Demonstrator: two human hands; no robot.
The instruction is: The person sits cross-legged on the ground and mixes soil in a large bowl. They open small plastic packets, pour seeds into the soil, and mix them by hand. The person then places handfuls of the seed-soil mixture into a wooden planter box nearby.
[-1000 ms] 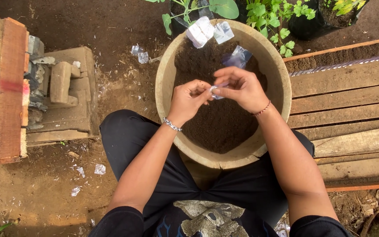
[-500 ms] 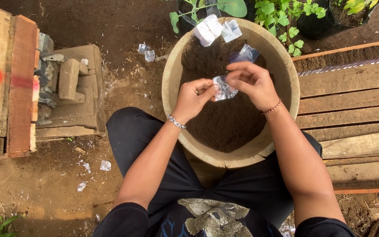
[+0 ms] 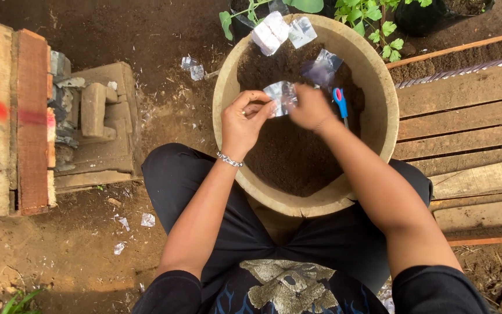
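A wide tan pot full of dark soil stands between my knees. Over the soil, my left hand and my right hand together hold a small silvery foil packet by its two ends. My right hand is blurred with motion. A pair of scissors with blue and red handles lies on the soil just right of my right hand. Another clear packet lies on the soil behind it. Two more packets, one white and one silvery, rest on the pot's far rim.
Wooden planks lie to the right, with green plants beyond the pot. Left are stacked timber blocks and a concrete slab. Torn foil scraps litter the bare earth.
The camera has shifted a little. My hands have drawn the foil packet out between them, my right hand moving fast, and the scissors on the soil have come into sight.
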